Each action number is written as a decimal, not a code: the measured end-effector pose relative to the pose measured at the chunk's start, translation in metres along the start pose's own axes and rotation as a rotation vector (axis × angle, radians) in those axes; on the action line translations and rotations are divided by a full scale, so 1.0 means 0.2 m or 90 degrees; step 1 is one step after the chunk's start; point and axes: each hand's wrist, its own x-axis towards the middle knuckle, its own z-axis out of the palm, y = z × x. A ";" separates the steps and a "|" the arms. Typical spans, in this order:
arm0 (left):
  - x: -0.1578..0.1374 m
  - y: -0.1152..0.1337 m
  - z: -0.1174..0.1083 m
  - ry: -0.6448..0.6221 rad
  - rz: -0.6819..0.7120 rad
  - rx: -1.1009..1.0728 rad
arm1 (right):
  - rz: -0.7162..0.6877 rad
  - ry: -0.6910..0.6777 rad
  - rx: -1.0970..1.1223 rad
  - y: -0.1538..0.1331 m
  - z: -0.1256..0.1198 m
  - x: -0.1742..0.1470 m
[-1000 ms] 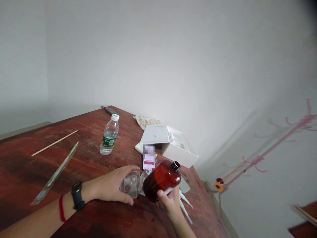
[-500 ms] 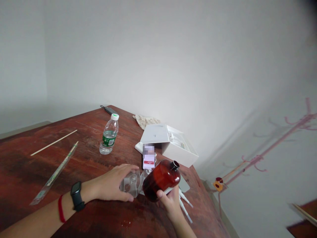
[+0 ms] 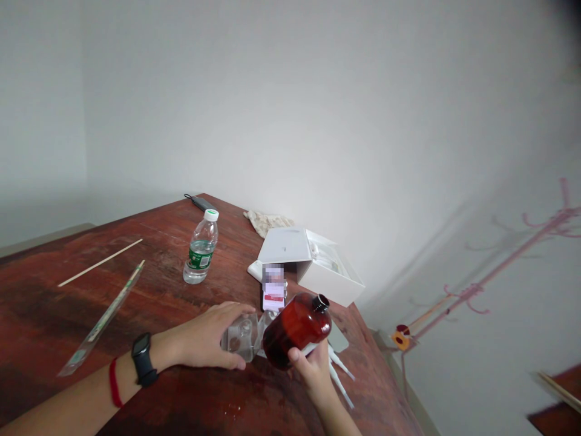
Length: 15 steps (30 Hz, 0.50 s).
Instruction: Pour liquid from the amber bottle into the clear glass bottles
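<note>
My right hand [image 3: 313, 369] grips a brown bottle [image 3: 297, 330] from below and the right. It has no cap, and its open neck tilts up and to the right, away from me. Dark liquid seems to lie in its lower part. My left hand [image 3: 213, 336], a black watch on its wrist, curves round a clear plastic container [image 3: 241, 336], thumb on the near side and fingers on the far side. Another piece of clear plastic sits between that container and the bottle, partly hidden. Just beyond stands a phone [image 3: 273, 297] with its screen lit.
A water bottle [image 3: 200, 248] stands on the wooden table [image 3: 172, 399], left of the white boxes [image 3: 331, 281]. One bare chopstick [image 3: 100, 263] and a wrapped pair [image 3: 106, 315] lie at left. White droppers [image 3: 340, 375] lie right of my right hand. A pink coat rack [image 3: 490, 278] is beyond.
Almost nothing differs. The view has shifted very slightly; both hands keep the same hold on the container and the brown bottle.
</note>
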 end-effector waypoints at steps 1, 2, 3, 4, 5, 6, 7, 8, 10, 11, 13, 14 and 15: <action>0.00 0.00 0.00 0.002 -0.002 -0.006 | 0.001 -0.003 0.003 0.00 0.00 0.00; 0.00 0.00 0.00 0.002 -0.005 -0.011 | 0.000 -0.008 0.004 -0.01 0.00 0.00; 0.00 0.00 0.00 0.001 -0.009 -0.015 | -0.001 -0.012 0.006 -0.01 0.00 0.00; 0.00 0.00 0.00 -0.002 -0.014 -0.018 | -0.003 -0.016 0.006 -0.02 0.00 0.00; 0.00 -0.01 0.00 -0.005 -0.017 -0.019 | -0.005 -0.017 0.005 -0.02 0.00 0.00; 0.00 -0.01 0.00 -0.007 -0.018 -0.020 | -0.006 -0.016 0.002 -0.02 0.00 0.00; 0.00 -0.01 0.00 -0.006 -0.019 -0.021 | -0.007 -0.016 0.001 -0.02 0.00 0.00; 0.00 -0.02 0.00 -0.005 -0.018 -0.020 | -0.009 -0.016 0.001 -0.02 0.01 0.01; -0.01 -0.02 0.00 0.003 -0.015 -0.016 | -0.014 -0.016 -0.002 -0.03 0.00 0.01; -0.01 -0.01 0.00 0.006 -0.014 -0.015 | -0.018 -0.013 -0.005 -0.03 0.00 0.02; -0.01 0.00 -0.01 0.007 -0.009 -0.022 | -0.023 -0.006 -0.011 -0.03 -0.02 0.03; -0.01 0.01 -0.01 0.003 -0.006 -0.031 | -0.026 -0.008 -0.010 -0.03 -0.03 0.04; -0.01 0.02 -0.02 0.000 -0.004 -0.042 | -0.031 -0.013 -0.007 -0.04 -0.04 0.05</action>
